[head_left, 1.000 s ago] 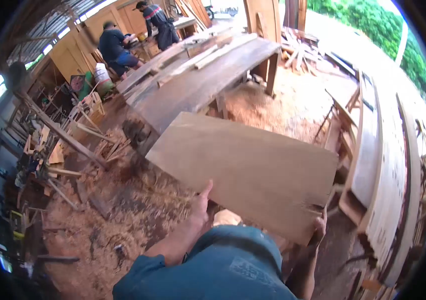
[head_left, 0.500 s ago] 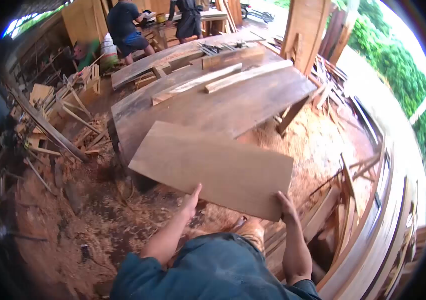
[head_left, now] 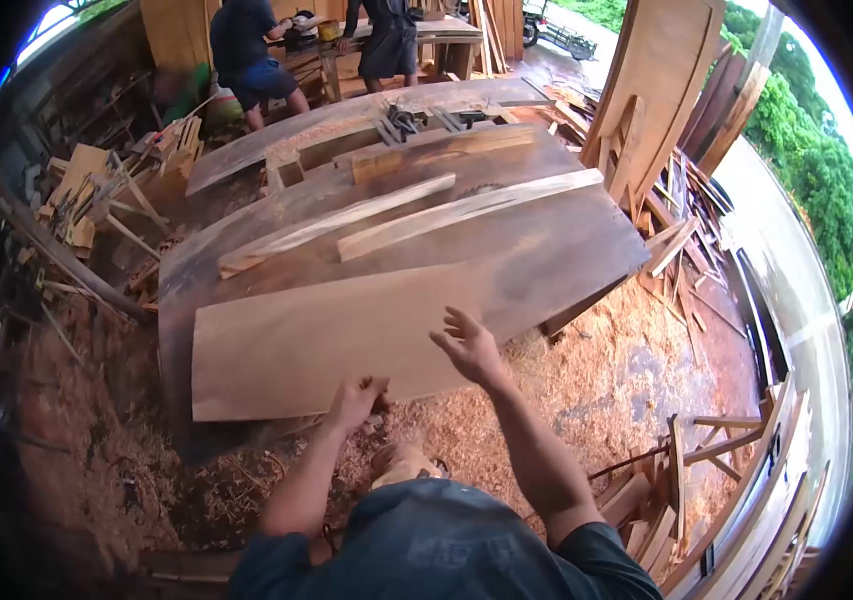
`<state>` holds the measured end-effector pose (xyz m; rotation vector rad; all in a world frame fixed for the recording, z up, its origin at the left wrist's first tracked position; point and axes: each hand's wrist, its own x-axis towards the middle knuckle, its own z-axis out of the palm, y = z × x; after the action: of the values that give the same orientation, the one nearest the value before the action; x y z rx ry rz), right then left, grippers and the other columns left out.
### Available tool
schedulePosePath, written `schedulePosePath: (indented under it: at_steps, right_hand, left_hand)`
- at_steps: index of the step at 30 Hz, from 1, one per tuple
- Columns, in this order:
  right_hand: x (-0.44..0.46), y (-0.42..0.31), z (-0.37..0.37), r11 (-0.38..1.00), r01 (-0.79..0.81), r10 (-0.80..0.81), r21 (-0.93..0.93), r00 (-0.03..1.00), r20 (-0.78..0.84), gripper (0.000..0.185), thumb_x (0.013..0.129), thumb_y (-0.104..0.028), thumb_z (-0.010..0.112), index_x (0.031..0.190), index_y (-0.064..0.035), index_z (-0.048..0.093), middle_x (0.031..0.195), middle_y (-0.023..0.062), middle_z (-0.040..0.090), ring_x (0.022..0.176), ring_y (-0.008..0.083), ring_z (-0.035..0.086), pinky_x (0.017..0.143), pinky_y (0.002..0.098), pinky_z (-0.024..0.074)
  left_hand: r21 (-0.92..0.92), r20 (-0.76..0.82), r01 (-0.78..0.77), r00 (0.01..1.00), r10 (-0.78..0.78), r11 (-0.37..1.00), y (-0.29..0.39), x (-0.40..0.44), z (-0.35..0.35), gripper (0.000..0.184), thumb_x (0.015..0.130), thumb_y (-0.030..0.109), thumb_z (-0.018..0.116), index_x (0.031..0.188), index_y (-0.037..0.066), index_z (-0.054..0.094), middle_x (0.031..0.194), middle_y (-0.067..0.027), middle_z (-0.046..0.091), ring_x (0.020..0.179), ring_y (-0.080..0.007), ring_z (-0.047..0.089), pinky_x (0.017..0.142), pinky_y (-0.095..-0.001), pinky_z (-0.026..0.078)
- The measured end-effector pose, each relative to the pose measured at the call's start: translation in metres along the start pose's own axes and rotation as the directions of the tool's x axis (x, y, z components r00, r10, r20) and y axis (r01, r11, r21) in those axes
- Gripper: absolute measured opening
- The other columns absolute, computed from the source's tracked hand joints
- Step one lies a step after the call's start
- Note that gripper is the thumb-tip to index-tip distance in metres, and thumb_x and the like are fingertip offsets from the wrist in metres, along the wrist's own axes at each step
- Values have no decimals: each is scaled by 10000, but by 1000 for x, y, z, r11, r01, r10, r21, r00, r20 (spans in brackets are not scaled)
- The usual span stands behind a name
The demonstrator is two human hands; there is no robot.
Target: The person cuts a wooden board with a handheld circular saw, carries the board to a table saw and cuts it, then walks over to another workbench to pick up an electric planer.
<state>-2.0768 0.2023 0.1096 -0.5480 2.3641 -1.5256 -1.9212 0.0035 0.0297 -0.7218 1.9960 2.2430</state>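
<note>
A wide, flat wooden board [head_left: 291, 345] lies on the near part of the large brown worktable [head_left: 556, 235]. My left hand [head_left: 354, 405] is at the board's front edge, fingers loosely bent and apart; whether it touches the edge I cannot tell. Over the board's right part, my right hand [head_left: 468, 348] is open with its fingers spread, holding nothing. Behind the board, two narrow planks, a left plank [head_left: 336, 225] and a right plank [head_left: 471, 213], lie slantwise on the tabletop.
Two people work at a bench [head_left: 436, 35] at the back. A tall wooden panel [head_left: 651, 95] stands at the right. Scrap wood [head_left: 96, 190] is piled at the left, and long boards [head_left: 746, 500] lie at the lower right. Shavings [head_left: 586, 385] cover the floor.
The board has gone from being held by both hands in front of me to lying on the table, farther left. Both hands have moved forward, and the right has let go.
</note>
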Motion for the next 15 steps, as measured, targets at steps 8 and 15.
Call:
schedulePosePath:
  at_steps: [8, 15]
  right_hand:
    - [0, 152, -109, 980, -198, 199, 20, 977, -74, 474, 872, -278, 690, 1224, 22, 584, 1101, 210, 670, 1044, 274, 652, 883, 355, 520]
    - [-162, 296, -253, 631, -753, 724, 188, 484, -492, 310, 884, -206, 653, 1061, 49, 666, 862, 89, 679, 762, 139, 628, 662, 277, 509]
  left_hand:
    - [619, -58, -430, 810, 584, 657, 115, 235, 28, 207, 886, 230, 639, 860, 25, 639, 745, -95, 686, 702, -187, 665, 651, -343, 517]
    - [965, -261, 207, 815, 517, 162, 118, 419, -73, 579, 836, 283, 666, 1348, 114, 457, 1383, -151, 475, 1269, -418, 413, 1055, -493, 337]
